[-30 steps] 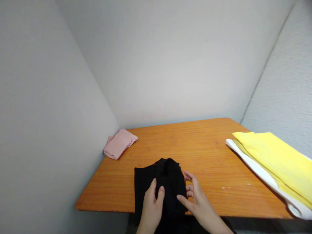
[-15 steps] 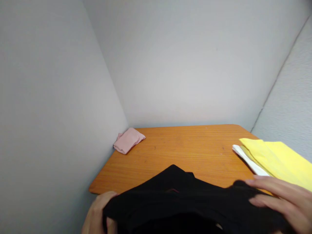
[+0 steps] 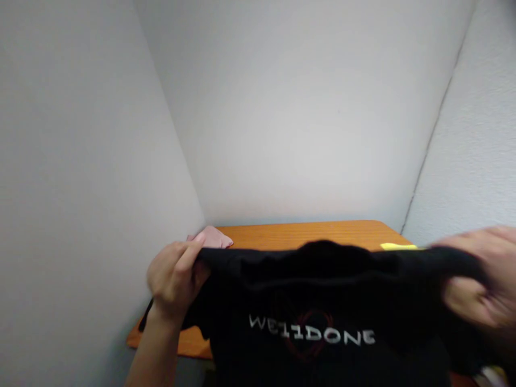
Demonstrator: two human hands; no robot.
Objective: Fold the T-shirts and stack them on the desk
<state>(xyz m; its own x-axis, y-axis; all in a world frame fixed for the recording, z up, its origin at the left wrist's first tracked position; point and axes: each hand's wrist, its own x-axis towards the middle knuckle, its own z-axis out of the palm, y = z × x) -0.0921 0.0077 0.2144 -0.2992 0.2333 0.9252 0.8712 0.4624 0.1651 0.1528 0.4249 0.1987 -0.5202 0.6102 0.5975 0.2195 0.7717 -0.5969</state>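
A black T-shirt (image 3: 322, 301) hangs stretched between my two hands, its collar at the top and white lettering with a dark red ring across its front. My left hand (image 3: 175, 274) is closed on one shoulder of the shirt. On the other shoulder my right hand (image 3: 484, 274) is closed too, blurred by motion. The lower part of the shirt runs out of view at the bottom.
Behind the shirt is a wooden table (image 3: 282, 235) against pale walls. Folded pink cloth (image 3: 213, 238) lies at its far left corner. At the right, a strip of yellow cloth (image 3: 397, 246) shows above the shirt.
Both hands have lifted the black T-shirt and spread it wider, so its printed front now shows. It now covers much of the table and most of the yellow cloth.
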